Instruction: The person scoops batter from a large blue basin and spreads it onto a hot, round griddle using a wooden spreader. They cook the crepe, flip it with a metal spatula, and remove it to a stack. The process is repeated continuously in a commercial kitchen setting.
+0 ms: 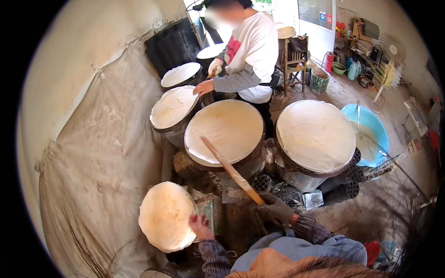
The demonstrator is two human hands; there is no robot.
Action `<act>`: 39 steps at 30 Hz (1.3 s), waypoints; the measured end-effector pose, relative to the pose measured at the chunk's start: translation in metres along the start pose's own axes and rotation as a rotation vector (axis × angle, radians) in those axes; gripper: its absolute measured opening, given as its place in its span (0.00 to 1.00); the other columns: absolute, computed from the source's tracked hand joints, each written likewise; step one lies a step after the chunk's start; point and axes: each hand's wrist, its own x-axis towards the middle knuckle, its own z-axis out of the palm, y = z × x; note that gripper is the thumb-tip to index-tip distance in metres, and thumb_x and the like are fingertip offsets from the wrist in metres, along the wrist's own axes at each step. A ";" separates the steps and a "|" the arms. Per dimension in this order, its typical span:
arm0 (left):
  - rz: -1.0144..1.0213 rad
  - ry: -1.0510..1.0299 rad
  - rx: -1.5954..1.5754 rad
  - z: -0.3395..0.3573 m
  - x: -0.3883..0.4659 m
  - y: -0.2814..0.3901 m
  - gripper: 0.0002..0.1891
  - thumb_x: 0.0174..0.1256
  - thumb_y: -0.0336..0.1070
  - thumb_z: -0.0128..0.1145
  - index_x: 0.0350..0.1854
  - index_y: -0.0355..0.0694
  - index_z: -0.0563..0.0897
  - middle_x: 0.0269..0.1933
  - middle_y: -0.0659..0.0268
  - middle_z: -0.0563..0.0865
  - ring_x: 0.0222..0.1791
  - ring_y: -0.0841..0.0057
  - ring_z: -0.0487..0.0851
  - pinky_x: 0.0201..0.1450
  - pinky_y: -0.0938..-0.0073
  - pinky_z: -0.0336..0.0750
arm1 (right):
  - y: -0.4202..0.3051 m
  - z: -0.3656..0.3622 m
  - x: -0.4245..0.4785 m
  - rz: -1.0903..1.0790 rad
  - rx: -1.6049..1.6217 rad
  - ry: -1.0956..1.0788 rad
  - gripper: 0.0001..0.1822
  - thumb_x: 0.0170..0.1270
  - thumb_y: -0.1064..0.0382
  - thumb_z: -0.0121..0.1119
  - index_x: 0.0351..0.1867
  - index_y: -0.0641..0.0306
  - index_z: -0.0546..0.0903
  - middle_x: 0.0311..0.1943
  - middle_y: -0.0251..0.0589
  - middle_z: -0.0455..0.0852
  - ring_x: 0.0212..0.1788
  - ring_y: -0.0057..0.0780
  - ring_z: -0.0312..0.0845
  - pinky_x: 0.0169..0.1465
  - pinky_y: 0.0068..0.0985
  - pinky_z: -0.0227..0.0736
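My right hand (pixel 278 207), in a grey glove, grips the end of a long flat wooden scraper (pixel 233 170). The scraper's pale far end reaches over the round griddle in the middle, which a thin sheet of pale batter or flatbread (pixel 226 128) covers. Bare and with its fingers apart, my left hand (pixel 201 227) is at the right edge of a round pale flatbread (pixel 167 215), perhaps a stack of them. Whether the fingertips touch that edge I cannot tell. A second large griddle to the right carries another pale round sheet (pixel 316 135).
Across from me a co-worker (pixel 250 52) bends over more covered griddles (pixel 175 107). Perforated coal briquettes (pixel 352 189) lie by the right stove, near a blue basin (pixel 380 139) of whitish liquid. Plastic sheeting (pixel 104 156) hangs along the left wall. A wooden chair (pixel 295 66) stands behind.
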 end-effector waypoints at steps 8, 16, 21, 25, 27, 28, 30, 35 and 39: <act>-0.276 -0.638 0.091 0.118 -0.076 -0.048 0.17 0.69 0.30 0.54 0.59 0.44 0.71 0.50 0.66 0.79 0.40 0.73 0.84 0.41 0.72 0.79 | 0.060 -0.022 -0.137 -0.037 0.295 0.452 0.20 0.69 0.64 0.57 0.61 0.63 0.71 0.45 0.39 0.81 0.42 0.23 0.75 0.45 0.23 0.75; -0.589 -0.968 0.254 0.113 -0.198 -0.107 0.15 0.70 0.33 0.55 0.57 0.45 0.73 0.46 0.67 0.82 0.40 0.74 0.85 0.41 0.74 0.79 | 0.064 -0.019 -0.233 -0.105 0.532 0.742 0.19 0.74 0.61 0.52 0.63 0.60 0.69 0.36 0.34 0.82 0.26 0.15 0.74 0.29 0.16 0.71; -0.632 -1.147 0.339 0.143 -0.276 -0.128 0.15 0.71 0.34 0.55 0.57 0.45 0.73 0.47 0.67 0.83 0.40 0.76 0.84 0.40 0.74 0.78 | 0.056 -0.067 -0.293 -0.233 0.600 0.855 0.13 0.75 0.59 0.50 0.56 0.61 0.72 0.33 0.33 0.80 0.24 0.14 0.73 0.27 0.16 0.70; -0.682 -1.267 0.438 0.169 -0.358 -0.163 0.15 0.71 0.38 0.56 0.57 0.46 0.74 0.46 0.68 0.83 0.40 0.77 0.84 0.41 0.75 0.77 | 0.064 -0.115 -0.356 -0.213 0.466 0.971 0.12 0.76 0.58 0.49 0.53 0.60 0.72 0.34 0.32 0.80 0.24 0.13 0.72 0.27 0.16 0.70; -0.712 -1.362 0.497 0.184 -0.404 -0.182 0.15 0.71 0.38 0.56 0.56 0.46 0.75 0.45 0.69 0.83 0.40 0.78 0.83 0.41 0.75 0.77 | 0.082 -0.149 -0.387 -0.200 0.390 1.053 0.12 0.76 0.58 0.49 0.53 0.59 0.72 0.34 0.32 0.80 0.24 0.13 0.71 0.27 0.15 0.69; -0.780 -1.413 0.478 0.194 -0.433 -0.182 0.14 0.71 0.38 0.56 0.56 0.45 0.75 0.45 0.69 0.83 0.40 0.78 0.83 0.42 0.75 0.76 | 0.083 -0.162 -0.406 -0.201 0.487 1.133 0.12 0.75 0.57 0.50 0.53 0.58 0.73 0.33 0.31 0.81 0.23 0.13 0.70 0.26 0.15 0.69; -0.773 -1.566 0.555 0.213 -0.475 -0.181 0.13 0.71 0.38 0.55 0.55 0.45 0.75 0.44 0.69 0.83 0.40 0.78 0.83 0.42 0.75 0.76 | 0.104 -0.194 -0.447 -0.183 0.489 1.146 0.13 0.75 0.56 0.51 0.54 0.57 0.72 0.31 0.30 0.80 0.22 0.11 0.69 0.24 0.14 0.67; -0.730 -1.732 0.649 0.243 -0.552 -0.214 0.12 0.72 0.36 0.52 0.55 0.42 0.76 0.43 0.66 0.83 0.39 0.78 0.83 0.42 0.75 0.78 | 0.093 -0.235 -0.527 -0.062 0.531 1.340 0.17 0.71 0.63 0.53 0.59 0.58 0.71 0.29 0.29 0.80 0.23 0.11 0.66 0.25 0.15 0.64; -0.835 -1.648 0.751 0.256 -0.579 -0.244 0.11 0.71 0.35 0.55 0.53 0.42 0.77 0.41 0.67 0.85 0.37 0.77 0.84 0.39 0.76 0.78 | 0.128 -0.250 -0.548 -0.084 0.473 1.444 0.15 0.74 0.62 0.51 0.58 0.60 0.74 0.29 0.25 0.79 0.25 0.11 0.67 0.28 0.15 0.67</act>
